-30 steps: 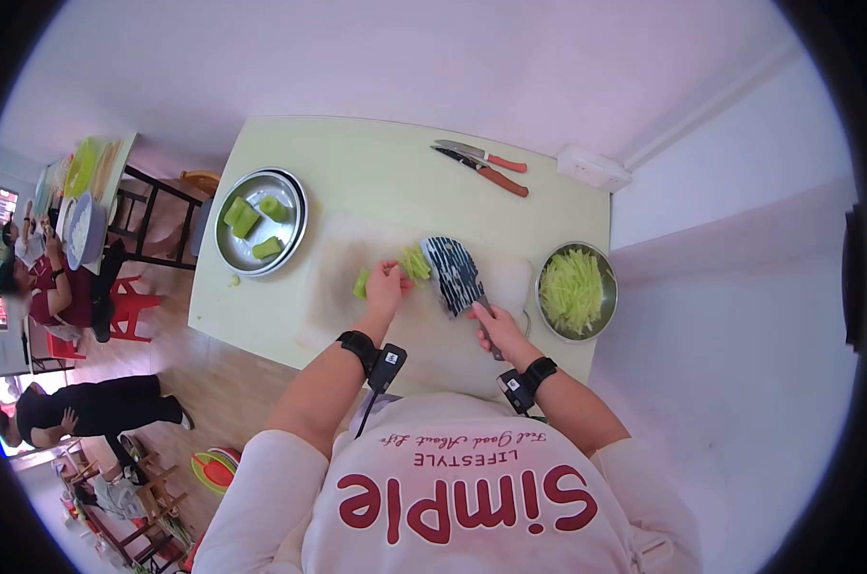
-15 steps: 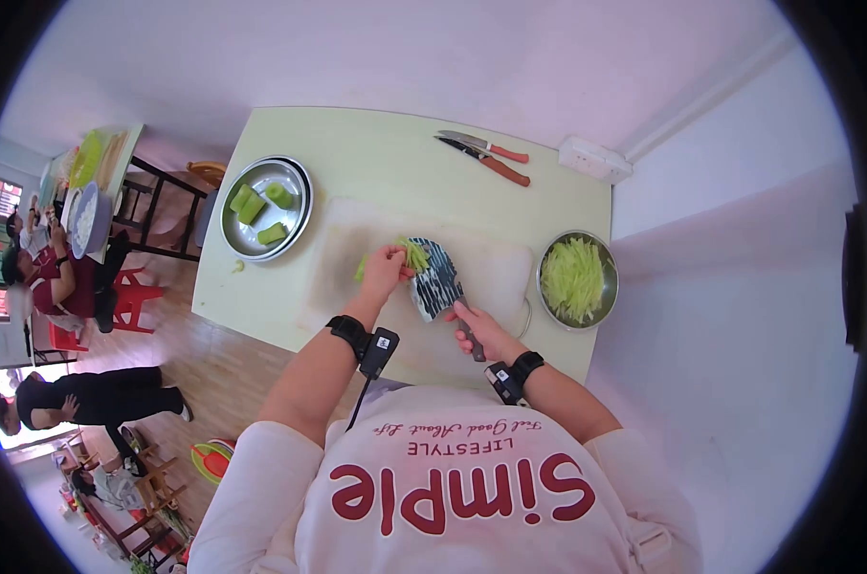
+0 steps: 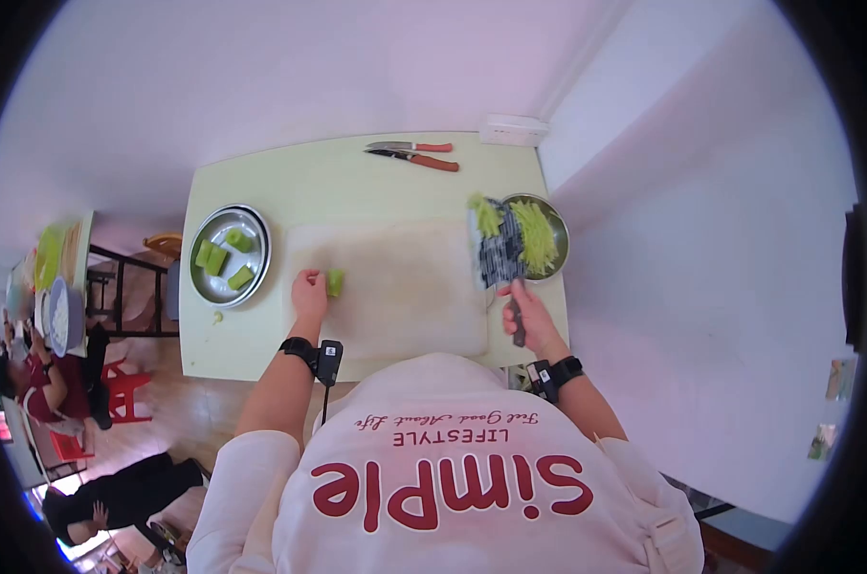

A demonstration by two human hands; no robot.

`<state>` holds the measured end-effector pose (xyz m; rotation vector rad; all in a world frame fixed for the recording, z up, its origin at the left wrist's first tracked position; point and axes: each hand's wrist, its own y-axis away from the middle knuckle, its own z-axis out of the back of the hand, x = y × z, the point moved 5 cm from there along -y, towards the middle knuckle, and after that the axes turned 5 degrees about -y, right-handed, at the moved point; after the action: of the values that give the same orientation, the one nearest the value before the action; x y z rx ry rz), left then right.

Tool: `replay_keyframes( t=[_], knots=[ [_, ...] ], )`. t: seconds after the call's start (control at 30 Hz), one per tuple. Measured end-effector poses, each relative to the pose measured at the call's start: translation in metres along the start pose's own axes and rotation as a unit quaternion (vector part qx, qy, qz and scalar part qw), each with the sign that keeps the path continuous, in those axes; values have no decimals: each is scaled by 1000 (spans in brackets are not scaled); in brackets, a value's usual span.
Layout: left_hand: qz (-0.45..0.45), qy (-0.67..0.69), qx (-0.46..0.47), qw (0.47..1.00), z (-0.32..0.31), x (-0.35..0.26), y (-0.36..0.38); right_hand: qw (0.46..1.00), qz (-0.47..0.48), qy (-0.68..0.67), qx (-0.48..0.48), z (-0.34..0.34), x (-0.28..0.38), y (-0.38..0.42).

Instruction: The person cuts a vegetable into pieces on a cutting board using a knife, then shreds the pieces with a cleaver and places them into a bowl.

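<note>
My right hand (image 3: 533, 321) wrapped round cleaver (image 3: 500, 251), green shreds (image 3: 486, 219) on blade, bowl (image 3: 566, 241) at one o'clock. Left hand (image 3: 309, 296) half-curled, green piece (image 3: 335, 283) at two o'clock; can't tell if gripped.

Single head cam, wide fisheye, dark curved rim. Sits above the wearer's shirt (image 3: 453, 478), aimed forward and steeply down. Shirt is closest, filling bottom centre, its print upside down. Worktop (image 3: 338, 182) lands mid-frame at arm's reach, seen from above, both left hand (image 3: 309, 295) and right hand (image 3: 531, 321) in view. Back wall (image 3: 309, 86) across the top, side wall (image 3: 673, 287) at right. Room at left reads sideways, smaller, much farther off.
</note>
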<state>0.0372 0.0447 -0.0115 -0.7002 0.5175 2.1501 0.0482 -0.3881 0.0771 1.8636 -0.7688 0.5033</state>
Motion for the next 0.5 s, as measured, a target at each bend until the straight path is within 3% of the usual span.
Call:
replay_keyframes(
  t=[0.03, 0.07, 0.13, 0.17, 0.23, 0.27, 0.33, 0.5],
  knots=[
    [22, 23, 3, 999, -3, 5, 1, 992, 83, 66, -71, 12, 15, 7],
    [16, 27, 8, 999, -6, 7, 1, 991, 88, 65, -78, 20, 20, 11],
    [44, 39, 3, 998, -11, 13, 1, 941, 184, 193, -211, 46, 37, 20],
    [41, 42, 5, 998, -14, 14, -1, 939, 187, 193, -215, 57, 35, 15],
    [41, 33, -5, 999, -16, 17, -3, 768, 308, 442, -346, 64, 49, 20],
    [40, 35, -4, 999, -16, 19, -4, 767, 309, 442, -348, 70, 47, 18],
    [39, 38, 0, 999, -15, 19, -5, 712, 276, 516, -388, 64, 51, 25],
    [45, 40, 8, 998, -8, 6, 0, 719, 308, 468, -411, 71, 62, 28]
  ],
)
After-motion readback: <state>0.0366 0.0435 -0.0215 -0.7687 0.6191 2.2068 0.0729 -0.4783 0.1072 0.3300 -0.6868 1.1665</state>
